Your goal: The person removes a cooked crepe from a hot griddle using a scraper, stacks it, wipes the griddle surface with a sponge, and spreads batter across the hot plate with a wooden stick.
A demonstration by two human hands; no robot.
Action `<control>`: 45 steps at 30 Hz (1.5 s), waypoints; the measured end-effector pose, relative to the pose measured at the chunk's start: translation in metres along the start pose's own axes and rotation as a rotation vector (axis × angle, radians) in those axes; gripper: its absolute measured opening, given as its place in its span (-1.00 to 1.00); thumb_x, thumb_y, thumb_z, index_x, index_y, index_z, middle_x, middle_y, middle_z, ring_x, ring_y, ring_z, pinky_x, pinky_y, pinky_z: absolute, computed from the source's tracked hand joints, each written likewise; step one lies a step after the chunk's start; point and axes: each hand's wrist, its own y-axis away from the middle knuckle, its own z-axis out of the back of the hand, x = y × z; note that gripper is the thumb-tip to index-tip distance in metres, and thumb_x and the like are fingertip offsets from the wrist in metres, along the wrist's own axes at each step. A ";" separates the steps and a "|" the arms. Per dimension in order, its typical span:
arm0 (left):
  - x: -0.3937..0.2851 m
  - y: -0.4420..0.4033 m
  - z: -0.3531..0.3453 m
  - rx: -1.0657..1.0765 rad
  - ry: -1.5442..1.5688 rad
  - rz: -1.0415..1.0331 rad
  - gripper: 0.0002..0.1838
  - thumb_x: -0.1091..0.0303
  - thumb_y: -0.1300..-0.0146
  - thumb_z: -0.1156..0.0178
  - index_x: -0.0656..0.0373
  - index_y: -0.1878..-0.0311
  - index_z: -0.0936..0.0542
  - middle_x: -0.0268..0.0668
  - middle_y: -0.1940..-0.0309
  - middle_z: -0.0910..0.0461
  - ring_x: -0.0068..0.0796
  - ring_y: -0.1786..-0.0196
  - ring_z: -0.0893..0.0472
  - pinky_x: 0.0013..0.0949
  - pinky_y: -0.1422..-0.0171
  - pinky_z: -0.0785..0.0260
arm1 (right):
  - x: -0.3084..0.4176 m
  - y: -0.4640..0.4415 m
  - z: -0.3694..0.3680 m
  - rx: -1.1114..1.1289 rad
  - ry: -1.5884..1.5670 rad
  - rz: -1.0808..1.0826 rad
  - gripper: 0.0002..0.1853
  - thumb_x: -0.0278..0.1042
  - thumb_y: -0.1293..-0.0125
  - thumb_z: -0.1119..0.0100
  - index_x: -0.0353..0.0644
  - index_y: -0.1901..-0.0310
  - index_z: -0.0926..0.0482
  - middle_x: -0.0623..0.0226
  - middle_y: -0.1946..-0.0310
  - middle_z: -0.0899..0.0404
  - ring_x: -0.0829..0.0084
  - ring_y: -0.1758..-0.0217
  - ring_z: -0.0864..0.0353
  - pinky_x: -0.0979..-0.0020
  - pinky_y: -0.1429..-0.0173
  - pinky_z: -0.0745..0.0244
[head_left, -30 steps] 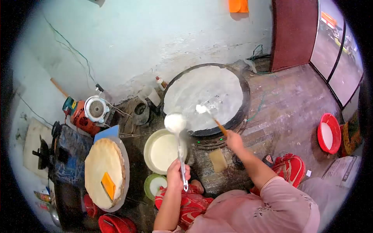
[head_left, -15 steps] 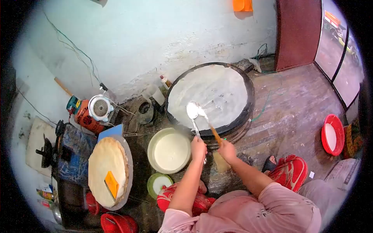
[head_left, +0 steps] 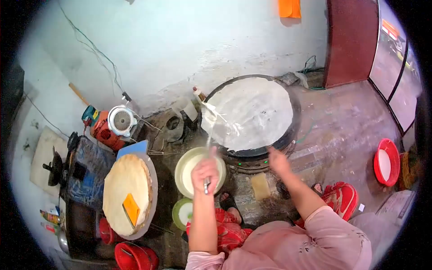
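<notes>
My left hand (head_left: 204, 174) is closed round the handle of a metal ladle, its end showing below the fist. The ladle's upper part is blurred near the griddle's left side. Over the front edge of the round black griddle (head_left: 297, 117), my right hand (head_left: 279, 162) is closed; its wooden-handled spreader is smeared by motion. A thin white sheet of batter (head_left: 256, 103) covers most of the griddle, with streaks of wet batter at its left front. Below and left of the griddle, a pale bowl (head_left: 178, 173) holds creamy batter, partly behind my left hand.
A stack of round flatbreads (head_left: 126, 184) with an orange-yellow scraper (head_left: 131, 208) lies at the left. A green bowl (head_left: 176, 216) is beside the batter bowl. A blower (head_left: 122, 120) stands at the back left, a red basin (head_left: 393, 157) at the far right.
Both hands first came together over the griddle's front edge, the ladle meeting the spreader. Now they are apart again: left hand back to the left and lower, right hand slightly right.
</notes>
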 end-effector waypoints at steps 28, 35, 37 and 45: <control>-0.154 0.168 0.129 -1.030 -0.546 -0.350 -0.67 0.39 -0.32 0.24 0.54 0.05 -0.30 -0.40 0.61 -0.25 -0.67 0.68 -0.20 -0.63 0.67 -0.09 | 0.090 0.073 -0.138 0.484 0.083 0.186 -0.64 -0.09 -0.27 0.07 0.23 -0.09 -0.47 0.09 0.26 -0.59 0.07 0.20 -0.58 0.15 0.14 -0.49; -0.168 0.158 0.128 -0.768 -0.102 -0.309 -0.78 0.38 -0.29 0.18 0.37 0.19 -0.36 -0.47 0.65 -0.25 -0.69 0.71 -0.23 -0.67 0.67 -0.16 | 0.039 0.081 -0.143 0.428 0.292 0.326 -0.67 -0.08 -0.24 0.00 0.21 -0.04 -0.52 0.14 0.34 -0.58 0.09 0.30 -0.56 0.15 0.23 -0.48; -0.170 0.155 0.124 -0.775 -0.092 -0.349 -0.78 0.39 -0.29 0.18 0.37 0.19 -0.36 -0.46 0.65 -0.26 -0.70 0.71 -0.23 -0.68 0.67 -0.16 | 0.024 0.089 -0.128 0.413 0.301 0.339 -0.69 -0.10 -0.23 -0.03 0.21 -0.01 -0.54 0.15 0.36 -0.58 0.10 0.32 -0.56 0.17 0.24 -0.48; -0.173 0.151 0.169 -0.790 -0.440 -0.406 -0.63 0.17 -0.29 0.10 0.30 0.03 -0.38 -0.28 0.37 -0.45 -0.39 0.40 -0.42 -0.25 0.22 -0.38 | 0.000 0.120 -0.047 0.336 0.125 0.126 -0.66 -0.26 -0.19 -0.05 -0.03 -0.02 -0.54 0.11 0.30 -0.60 0.13 0.28 -0.60 0.28 0.18 -0.49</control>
